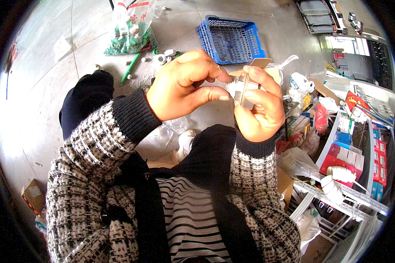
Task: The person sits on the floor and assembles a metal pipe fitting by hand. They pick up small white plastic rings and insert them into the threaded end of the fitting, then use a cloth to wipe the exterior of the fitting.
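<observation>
My left hand reaches in from the left, with its thumb and forefinger curled around the end of a small pale, ribbed round stub. The stub joins a thin, flat, metal-looking plate seen nearly edge on. Thumb and fingers of my right hand pinch this plate from the right side. The exact kind of the fitting cannot be made out, as my fingers cover much of it. A flat brownish flap shows just above my right fingertips.
Ahead on the floor stands a blue plastic crate. A clear bag of green pipe fittings lies far left, near a green pipe and loose white fittings. On the right, a white metal rack holds boxes, among scattered plastic bags.
</observation>
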Action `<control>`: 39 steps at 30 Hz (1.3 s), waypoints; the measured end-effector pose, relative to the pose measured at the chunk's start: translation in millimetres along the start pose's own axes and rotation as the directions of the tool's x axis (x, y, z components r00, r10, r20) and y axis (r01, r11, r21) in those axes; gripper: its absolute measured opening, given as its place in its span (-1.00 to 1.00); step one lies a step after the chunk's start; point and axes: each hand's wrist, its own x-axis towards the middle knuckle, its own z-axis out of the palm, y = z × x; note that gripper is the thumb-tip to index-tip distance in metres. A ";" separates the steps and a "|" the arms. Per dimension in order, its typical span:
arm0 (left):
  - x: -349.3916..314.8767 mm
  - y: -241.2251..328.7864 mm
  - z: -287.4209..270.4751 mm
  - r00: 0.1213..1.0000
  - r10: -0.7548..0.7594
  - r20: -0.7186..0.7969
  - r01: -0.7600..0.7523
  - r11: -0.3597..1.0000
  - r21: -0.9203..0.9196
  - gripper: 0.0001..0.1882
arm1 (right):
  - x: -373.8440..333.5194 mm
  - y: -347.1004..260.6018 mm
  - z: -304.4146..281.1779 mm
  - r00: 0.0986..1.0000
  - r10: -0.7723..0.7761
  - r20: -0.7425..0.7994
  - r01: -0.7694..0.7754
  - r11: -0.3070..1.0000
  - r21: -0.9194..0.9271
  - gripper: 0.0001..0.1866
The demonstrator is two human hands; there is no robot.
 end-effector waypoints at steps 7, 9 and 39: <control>-1.9 -4.3 2.7 0.999 0.014 0.029 -0.014 1.000 -0.013 -0.88 | 0.8 10.2 2.1 0.990 -0.143 0.000 0.142 0.985 -0.098 -0.61; -1.9 -2.2 2.5 0.999 -0.034 0.038 0.034 0.999 0.010 -0.88 | 0.7 4.2 0.5 0.998 -0.060 0.010 0.060 0.989 -0.133 -0.61; -2.6 -10.7 1.0 0.979 -0.178 -0.095 0.160 0.972 -0.174 -0.85 | -1.0 -4.4 2.7 0.934 0.346 -0.094 -0.327 0.930 0.169 -0.38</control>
